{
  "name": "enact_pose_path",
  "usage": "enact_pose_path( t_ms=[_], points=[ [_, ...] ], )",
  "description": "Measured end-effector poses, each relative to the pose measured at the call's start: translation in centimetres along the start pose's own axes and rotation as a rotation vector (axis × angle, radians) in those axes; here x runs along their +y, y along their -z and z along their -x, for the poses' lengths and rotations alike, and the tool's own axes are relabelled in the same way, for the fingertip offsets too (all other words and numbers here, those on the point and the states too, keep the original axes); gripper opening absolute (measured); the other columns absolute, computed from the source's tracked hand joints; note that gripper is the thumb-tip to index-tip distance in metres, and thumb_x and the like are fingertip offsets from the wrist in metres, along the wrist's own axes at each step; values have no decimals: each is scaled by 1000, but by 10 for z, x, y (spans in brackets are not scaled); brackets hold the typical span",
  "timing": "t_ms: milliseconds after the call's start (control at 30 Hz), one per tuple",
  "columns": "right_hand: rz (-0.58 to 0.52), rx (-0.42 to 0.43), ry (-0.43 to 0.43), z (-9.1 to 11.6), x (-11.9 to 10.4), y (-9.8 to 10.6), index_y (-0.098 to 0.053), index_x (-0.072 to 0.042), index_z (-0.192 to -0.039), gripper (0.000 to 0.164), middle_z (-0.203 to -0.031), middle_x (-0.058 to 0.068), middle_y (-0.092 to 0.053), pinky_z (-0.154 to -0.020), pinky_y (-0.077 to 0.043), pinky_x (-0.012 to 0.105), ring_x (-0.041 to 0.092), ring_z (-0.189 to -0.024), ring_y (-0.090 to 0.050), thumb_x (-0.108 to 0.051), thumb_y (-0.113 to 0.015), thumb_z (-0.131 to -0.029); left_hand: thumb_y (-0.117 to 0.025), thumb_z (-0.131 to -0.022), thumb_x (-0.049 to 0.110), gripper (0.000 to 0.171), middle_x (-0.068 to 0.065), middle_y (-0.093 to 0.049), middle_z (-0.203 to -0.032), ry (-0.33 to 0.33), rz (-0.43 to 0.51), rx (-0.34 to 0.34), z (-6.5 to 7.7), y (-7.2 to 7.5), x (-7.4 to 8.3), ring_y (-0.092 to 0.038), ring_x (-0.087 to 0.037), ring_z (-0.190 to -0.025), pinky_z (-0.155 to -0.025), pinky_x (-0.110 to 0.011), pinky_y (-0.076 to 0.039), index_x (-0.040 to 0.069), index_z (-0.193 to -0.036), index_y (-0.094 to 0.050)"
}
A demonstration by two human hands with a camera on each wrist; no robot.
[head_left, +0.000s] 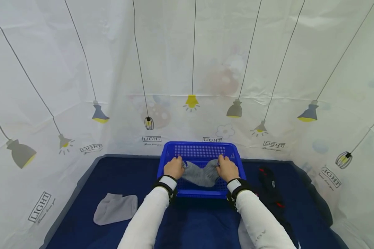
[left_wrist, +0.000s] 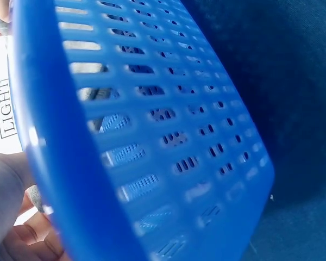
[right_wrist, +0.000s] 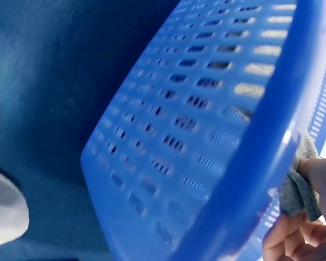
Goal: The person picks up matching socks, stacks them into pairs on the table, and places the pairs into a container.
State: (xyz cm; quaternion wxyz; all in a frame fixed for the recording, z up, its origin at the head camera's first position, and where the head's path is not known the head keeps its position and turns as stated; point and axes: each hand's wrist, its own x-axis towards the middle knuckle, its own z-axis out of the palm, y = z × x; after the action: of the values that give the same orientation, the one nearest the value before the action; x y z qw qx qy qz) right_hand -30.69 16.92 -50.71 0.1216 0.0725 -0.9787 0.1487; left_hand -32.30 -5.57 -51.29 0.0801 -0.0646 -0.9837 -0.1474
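A grey sock (head_left: 201, 174) is stretched between my two hands, sagging in the middle over the blue plastic basket (head_left: 202, 144). My left hand (head_left: 174, 168) pinches one end of it, near a small blue mark. At the other end, my right hand (head_left: 228, 169) grips the fabric between thumb and fingers. In the right wrist view a folded bit of the sock (right_wrist: 300, 193) shows between thumb and fingers, beside the basket's rim (right_wrist: 261, 141). Most of the sock is hidden behind the slotted wall (left_wrist: 146, 109) in the left wrist view.
A light grey sock (head_left: 115, 208) lies flat on the dark blue cloth (head_left: 193, 224) at the left. Black socks with red patches (head_left: 269, 183) lie at the right. Another light grey piece (head_left: 243, 235) is partly under my right forearm. A printed white curtain (head_left: 174, 69) stands behind.
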Motion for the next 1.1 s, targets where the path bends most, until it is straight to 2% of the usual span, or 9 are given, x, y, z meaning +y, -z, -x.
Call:
enact_pose_path(
  t_ms=[500, 767, 933, 1100],
  points=[
    [-55, -16, -22, 9, -4, -18, -53, -3, -95, 22, -88, 20, -56, -59, -48, 48, 40, -71, -60, -8, -68, -79, -69, -76, 15, 25, -13, -64, -94, -10, 3, -40, 1, -5, 0, -64, -34, -79, -67, -44, -51, 7, -99, -63],
    [-82, -9, 3, 11, -3, -21, -53, -2, -97, 23, -90, 22, -56, -61, -48, 48, 39, -69, -60, -7, -67, -79, -70, -77, 14, 22, -13, -63, -93, -7, 6, -70, 0, -6, 0, -64, -33, -79, -67, -44, -51, 7, -97, -63],
    [-71, -56, -19, 8, 2, -23, -54, -2, -100, 24, -94, 24, -55, -63, -48, 49, 41, -73, -59, -8, -65, -80, -68, -78, 13, 22, -14, -64, -94, 1, -8, -86, 0, -6, -2, -64, -33, -80, -67, -43, -51, 5, -98, -64],
    [-79, -137, -83, 7, 9, -26, -54, -2, -107, 26, -99, 25, -54, -67, -48, 50, 43, -80, -59, -9, -63, -83, -66, -79, 11, 20, -16, -65, -98, 36, -11, -121, 1, -6, -2, -64, -34, -84, -70, -44, -51, 3, -98, -66]
  ],
)
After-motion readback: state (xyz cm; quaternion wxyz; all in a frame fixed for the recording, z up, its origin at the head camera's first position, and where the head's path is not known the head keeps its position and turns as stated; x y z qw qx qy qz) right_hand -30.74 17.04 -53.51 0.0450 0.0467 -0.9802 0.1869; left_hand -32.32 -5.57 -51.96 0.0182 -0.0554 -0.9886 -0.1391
